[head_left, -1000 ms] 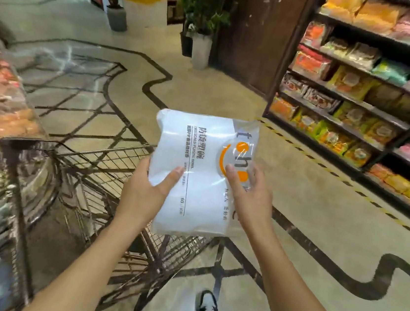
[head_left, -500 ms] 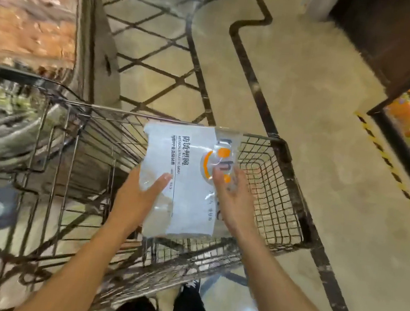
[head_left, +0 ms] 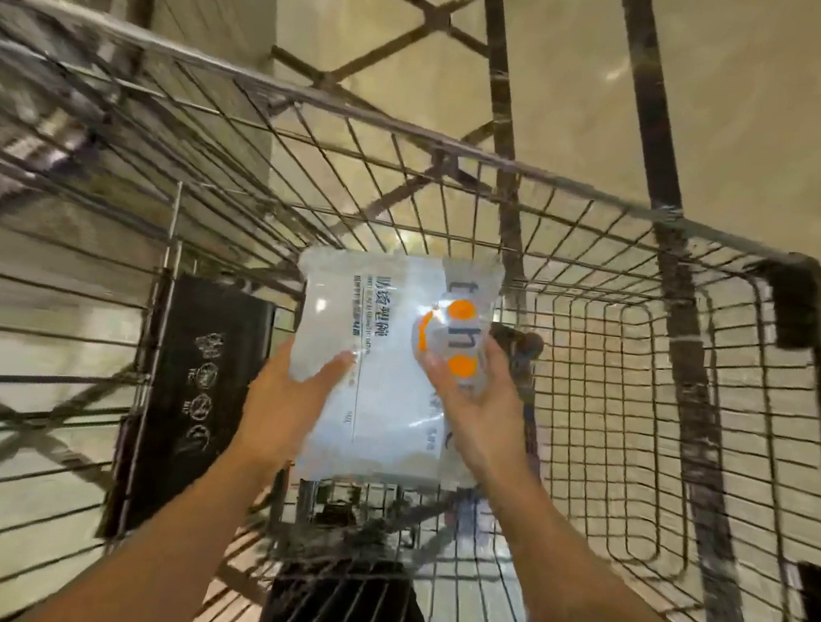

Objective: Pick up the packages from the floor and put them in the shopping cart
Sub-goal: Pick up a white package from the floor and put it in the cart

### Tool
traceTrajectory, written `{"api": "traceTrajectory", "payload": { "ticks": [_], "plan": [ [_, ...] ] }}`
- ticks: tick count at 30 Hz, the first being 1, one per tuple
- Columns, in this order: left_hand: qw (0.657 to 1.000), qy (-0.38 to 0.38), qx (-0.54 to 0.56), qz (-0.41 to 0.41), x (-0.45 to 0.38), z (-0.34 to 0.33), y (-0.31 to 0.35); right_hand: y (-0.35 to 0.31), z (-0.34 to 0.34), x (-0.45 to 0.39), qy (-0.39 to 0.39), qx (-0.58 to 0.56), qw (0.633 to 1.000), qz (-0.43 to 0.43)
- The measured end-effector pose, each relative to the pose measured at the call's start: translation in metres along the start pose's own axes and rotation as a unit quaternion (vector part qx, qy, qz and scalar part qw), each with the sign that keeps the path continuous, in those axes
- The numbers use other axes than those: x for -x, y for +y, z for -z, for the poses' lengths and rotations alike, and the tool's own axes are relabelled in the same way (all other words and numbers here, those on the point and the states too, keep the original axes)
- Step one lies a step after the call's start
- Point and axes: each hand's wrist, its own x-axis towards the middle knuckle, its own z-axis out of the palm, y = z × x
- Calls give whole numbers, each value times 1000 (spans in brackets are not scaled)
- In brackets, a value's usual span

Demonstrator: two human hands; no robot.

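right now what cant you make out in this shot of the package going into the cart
Head view only:
- Small print on the package: blurred, too small to read.
- Underside of the package and the cart floor beneath it: hidden by the package.
- Fingers of the left hand and right hand behind the package: hidden.
- Cart's left side: motion blur.

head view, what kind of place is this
Probably a shop or supermarket. A wire shopping cart fills the view, standing on a polished floor inlaid with dark lines, and both hands hold a sealed, printed package over the cart's basket.
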Motion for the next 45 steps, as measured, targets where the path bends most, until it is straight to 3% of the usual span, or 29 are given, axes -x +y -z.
{"api": "traceTrajectory", "payload": {
  "ticks": [7,11,16,24,29,32,38,41,45],
  "plan": [
    [996,69,-50,29,-66,-21,-34,50,-60,-49,7,-28,999,-29],
    [993,83,-85,6,-73,-23,-50,58,-78,-53,50,-9,999,-14],
    [987,120,-109,9,-66,-27,-44,54,-89,-55,30,31,999,-7],
    [992,67,-86,60,-44,-33,-14,45,-65,-64,-58,45,992,-107],
    [993,8,-116,37,-2,-44,21,27,-35,-52,-102,64,985,-121],
    [987,-12,-160,2,24,-45,29,21,-22,-38,-93,68,989,-92],
    [982,9,-190,-10,39,-15,-1,2,-12,0,-172,145,972,-61],
    [980,35,-197,-8,46,7,-16,-15,6,22,-178,178,968,-10],
    [964,19,-256,-62,104,47,3,-65,21,53,-182,259,943,104]
  ]
}}
